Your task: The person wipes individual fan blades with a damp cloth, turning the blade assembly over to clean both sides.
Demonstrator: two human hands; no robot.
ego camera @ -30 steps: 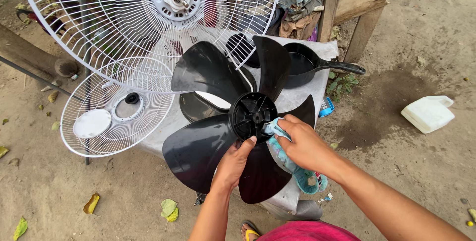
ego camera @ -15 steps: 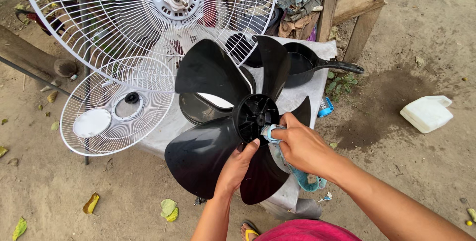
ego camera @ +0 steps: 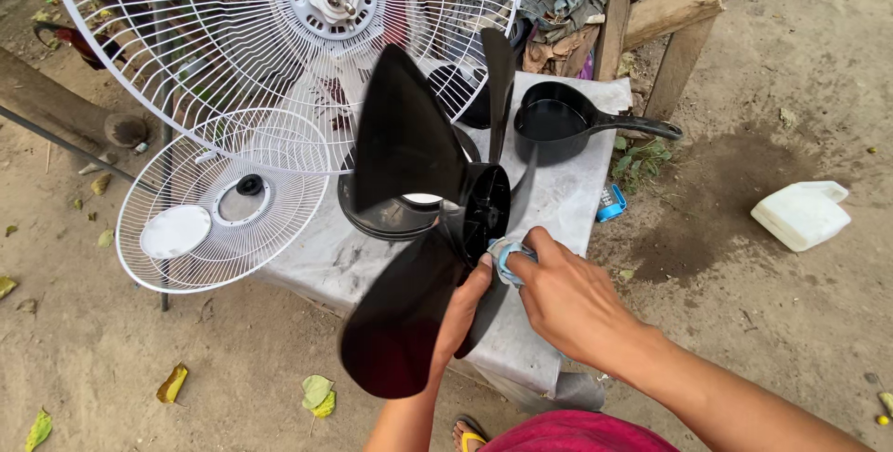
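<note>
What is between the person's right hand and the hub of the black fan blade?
In the head view, a light blue cloth is pinched between the right hand and the fan blade hub.

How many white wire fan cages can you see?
2. One big white wire fan cage stands at the top left with the motor hub; a smaller white wire fan cage leans below it, beside the table.

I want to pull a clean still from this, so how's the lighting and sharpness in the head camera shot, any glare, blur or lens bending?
Head view: soft, even daylight with faint shadows; the black fan blade shows dull sheen, no harsh glare; blade edges, left hand and right hand with the blue cloth look reasonably sharp; the white fan guard bows near the frame edge, suggesting wide-angle distortion.
</note>
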